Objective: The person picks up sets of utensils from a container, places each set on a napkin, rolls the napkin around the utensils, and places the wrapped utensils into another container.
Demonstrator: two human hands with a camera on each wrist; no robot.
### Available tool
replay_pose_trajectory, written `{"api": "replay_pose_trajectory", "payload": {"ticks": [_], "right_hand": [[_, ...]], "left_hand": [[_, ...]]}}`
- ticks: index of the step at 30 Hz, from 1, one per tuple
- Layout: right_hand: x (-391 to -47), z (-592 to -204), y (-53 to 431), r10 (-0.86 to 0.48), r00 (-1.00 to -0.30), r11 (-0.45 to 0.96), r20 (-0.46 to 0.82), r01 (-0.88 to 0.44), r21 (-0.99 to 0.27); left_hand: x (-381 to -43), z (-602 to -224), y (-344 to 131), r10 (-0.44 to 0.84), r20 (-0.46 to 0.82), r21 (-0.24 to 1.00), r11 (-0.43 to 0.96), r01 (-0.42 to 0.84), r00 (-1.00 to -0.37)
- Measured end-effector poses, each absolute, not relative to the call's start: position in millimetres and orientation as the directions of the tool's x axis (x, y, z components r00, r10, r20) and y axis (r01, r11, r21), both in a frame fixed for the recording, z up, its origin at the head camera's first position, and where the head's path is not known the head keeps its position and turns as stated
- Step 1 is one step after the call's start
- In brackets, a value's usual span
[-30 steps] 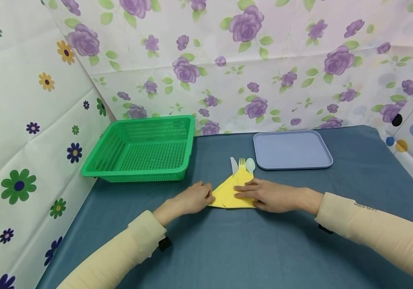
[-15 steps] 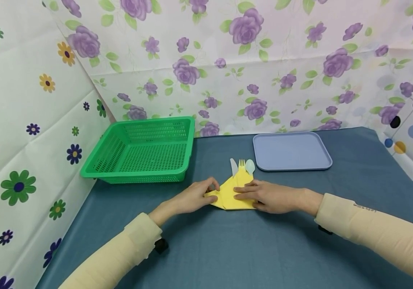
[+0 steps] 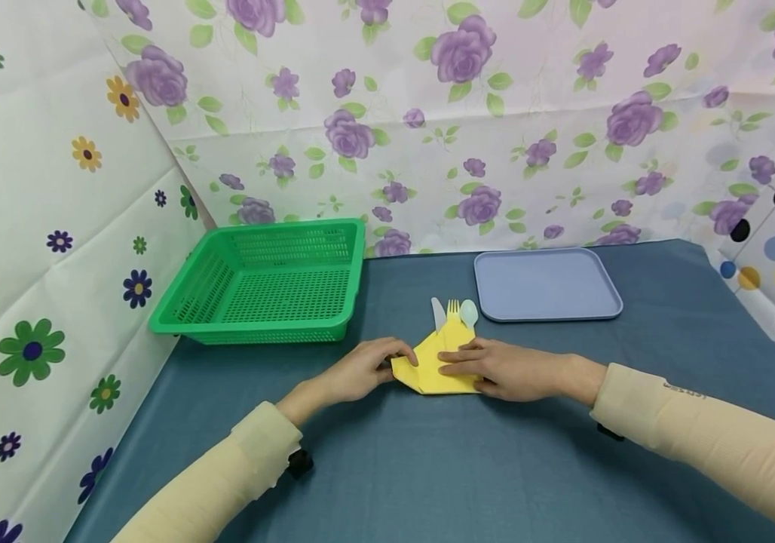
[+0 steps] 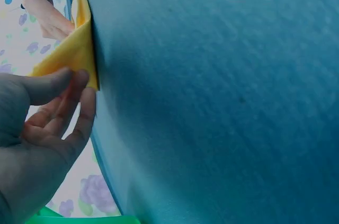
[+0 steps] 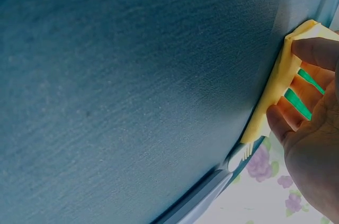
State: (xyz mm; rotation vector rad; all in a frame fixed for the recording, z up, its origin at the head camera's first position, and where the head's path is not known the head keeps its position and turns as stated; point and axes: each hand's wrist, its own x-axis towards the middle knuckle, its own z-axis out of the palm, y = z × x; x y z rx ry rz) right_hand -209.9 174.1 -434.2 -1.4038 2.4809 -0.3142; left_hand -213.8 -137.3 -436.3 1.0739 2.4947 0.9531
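A folded yellow napkin [image 3: 431, 369] lies on the blue cloth, its left side folded inward. From its top stick out a pale plastic knife [image 3: 438, 312], a yellow fork [image 3: 454, 308] and a pale spoon [image 3: 469, 313]; their lower parts are hidden inside. My left hand [image 3: 360, 368] pinches the napkin's left edge between thumb and fingers, also visible in the left wrist view on the napkin [image 4: 74, 49]. Across the right side, my right hand [image 3: 513, 369] presses the napkin down with extended fingers. In the right wrist view, its fingertips touch the napkin [image 5: 275, 89] along the edge.
A green plastic basket [image 3: 272, 332] stands at the back left, with nothing inside. At the back right lies a flat blue-grey tray [image 3: 550, 283], close to the spoon. Flowered sheets [image 3: 401, 113] hang behind and at the left of the table.
My left hand's curled fingers have loosened and taken hold of the napkin's left corner, which now lies folded inward. My right hand has stayed in place.
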Motion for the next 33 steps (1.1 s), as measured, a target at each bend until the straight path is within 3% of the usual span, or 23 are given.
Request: {"api": "replay_pose_trajectory", "payload": {"ticks": [15, 27, 30, 33], "right_hand": [[-210, -436, 176, -0.864, -0.490, 0.500, -0.117, -0.806, -0.316], [-210, -436, 177, -0.872, -0.479, 0.484, -0.099, -0.817, -0.314], [-210, -435, 177, -0.875, -0.474, 0.479, -0.097, -0.820, -0.314], [-211, -435, 178, -0.873, -0.477, 0.483, -0.099, -0.817, -0.316]], "left_hand": [[-216, -438, -132, 0.696, -0.035, 0.785, 0.463, 0.412, -0.717], [-211, -434, -118, 0.704, -0.054, 0.895, 0.349, 0.279, -0.709], [-209, -434, -118, 0.713, -0.037, 0.884, 0.350, 0.310, -0.700], [-209, -435, -118, 0.716, 0.016, 0.807, 0.402, 0.432, -0.698]]}}
